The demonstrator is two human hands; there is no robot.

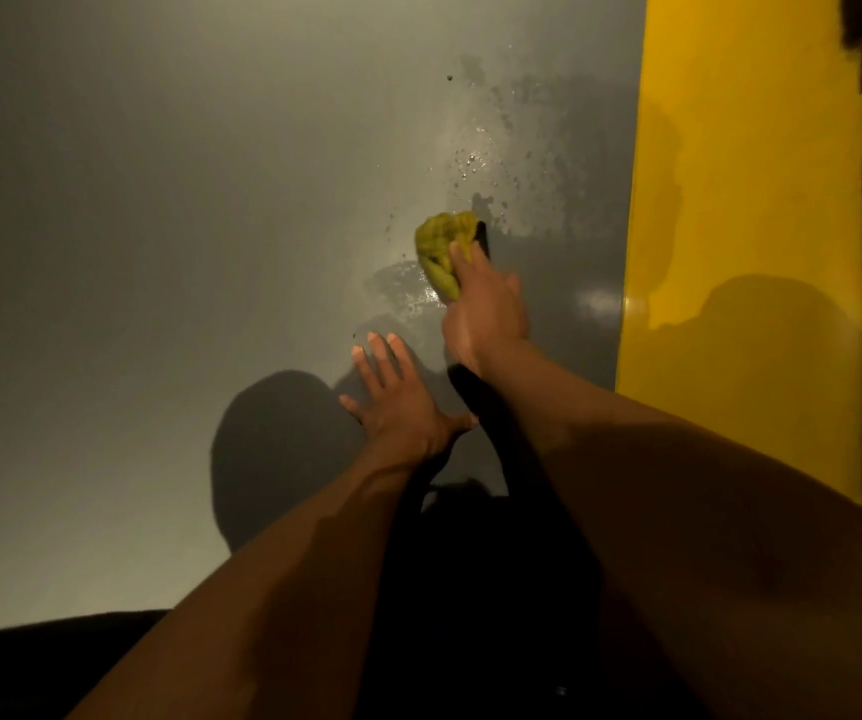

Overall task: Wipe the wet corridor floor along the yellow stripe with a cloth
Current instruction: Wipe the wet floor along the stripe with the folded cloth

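The right hand [486,309] is clenched around a bunched yellow-green cloth [444,246], pressing it onto the grey floor [159,200] at the near edge of a wet patch [512,148] dotted with droplets. The left hand [398,397] lies flat, fingers spread, grasping nothing, just beside it. The yellow stripe [746,200] runs along the right, apart from the cloth.

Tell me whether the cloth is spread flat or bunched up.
Bunched up: the cloth is a crumpled wad gripped in the right hand, with folds showing.

cloth [442,252] partly hidden by right hand [486,309]
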